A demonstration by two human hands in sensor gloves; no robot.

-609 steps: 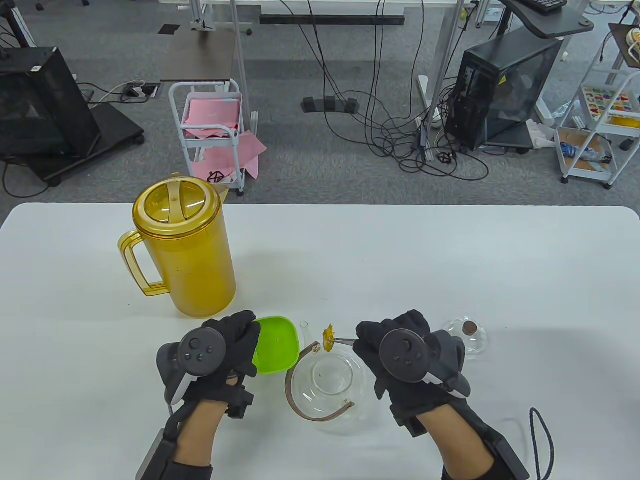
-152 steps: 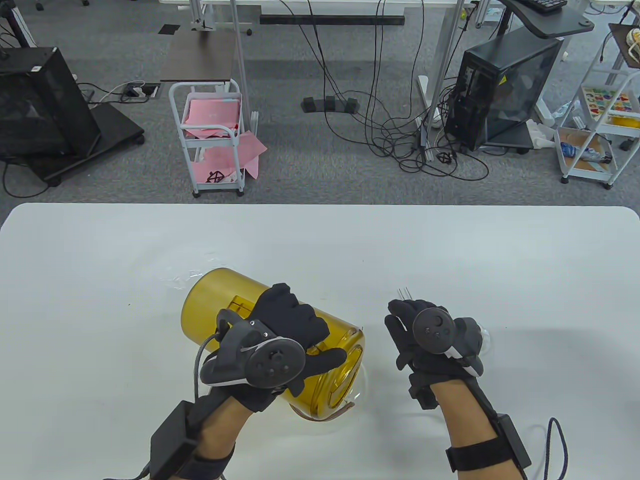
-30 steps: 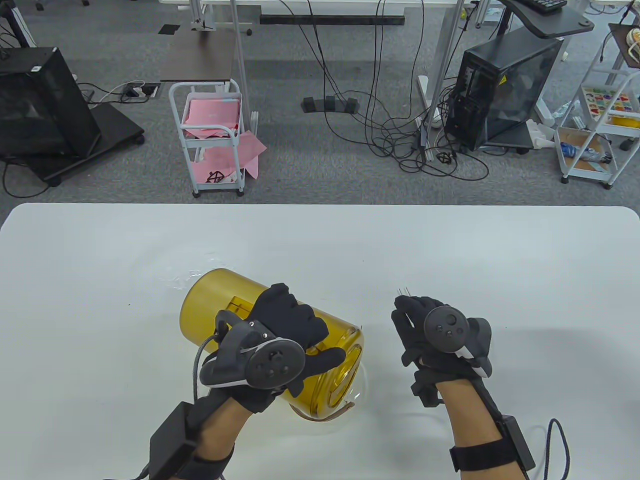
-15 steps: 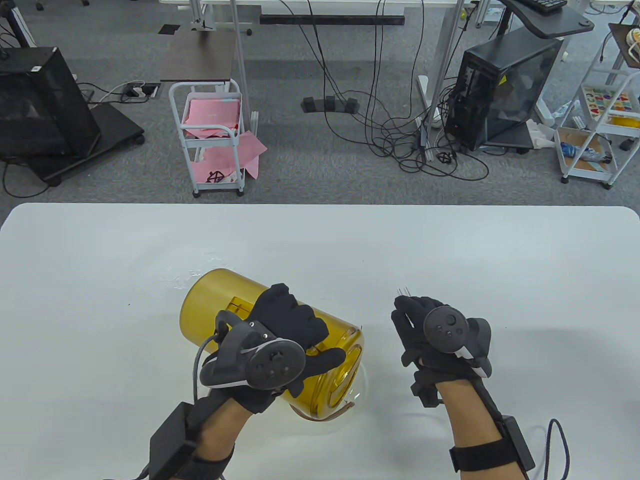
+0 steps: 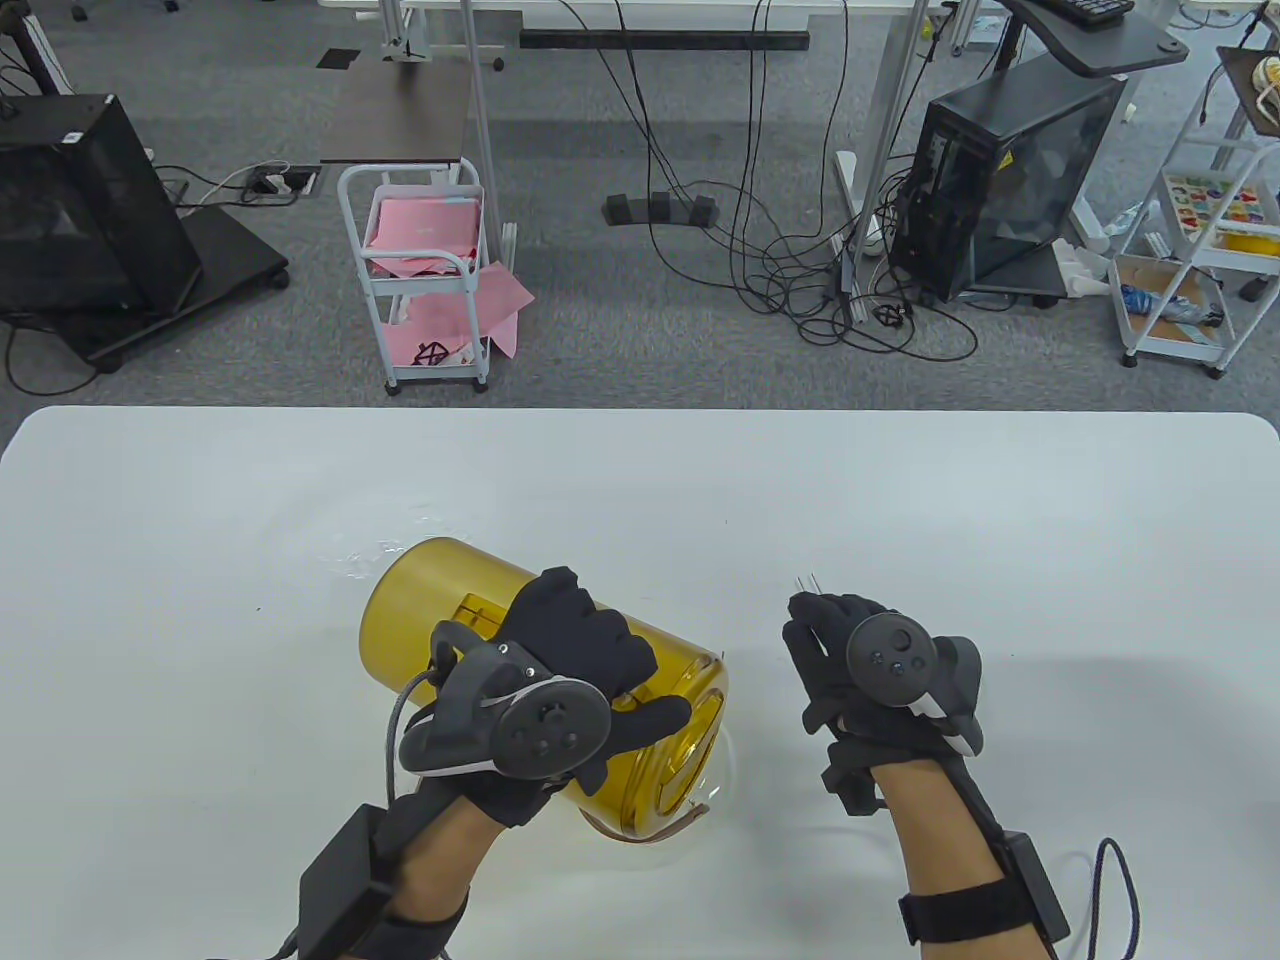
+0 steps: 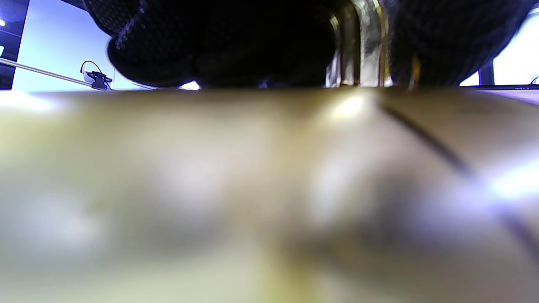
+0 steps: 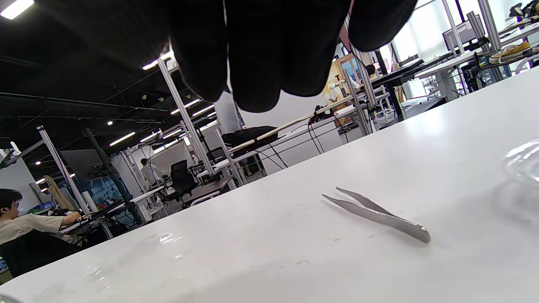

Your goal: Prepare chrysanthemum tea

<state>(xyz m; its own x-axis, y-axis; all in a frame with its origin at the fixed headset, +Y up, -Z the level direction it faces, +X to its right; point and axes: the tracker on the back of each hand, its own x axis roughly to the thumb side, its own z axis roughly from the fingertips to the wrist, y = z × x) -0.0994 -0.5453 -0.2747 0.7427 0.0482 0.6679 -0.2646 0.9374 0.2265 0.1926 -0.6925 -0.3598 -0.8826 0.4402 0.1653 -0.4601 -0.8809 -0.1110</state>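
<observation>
1. The yellow pitcher [image 5: 450,610] is tipped far over on its side above the bench [image 5: 640,480], base toward ten o'clock and lidded mouth down toward five o'clock.
2. The left hand [image 5: 560,680] is wrapped round the pitcher's handle, fingers [image 6: 219,46] curled tight on it; the wrist camera sees little but blurred amber wall.
3. Under the pitcher's mouth sits the glass teapot [image 5: 690,815], mostly hidden, its brown handle showing at the pitcher's six o'clock.
4. The right hand [image 5: 860,670] hovers just above the bench, fingers [image 7: 252,63] loosely relaxed, holding nothing.
5. Metal tweezers [image 7: 374,214] lie flat on the bench below that hand, tips poking out at its twelve o'clock.
6. A clear glass lid [image 7: 524,162] rests at the hand's three o'clock.
</observation>
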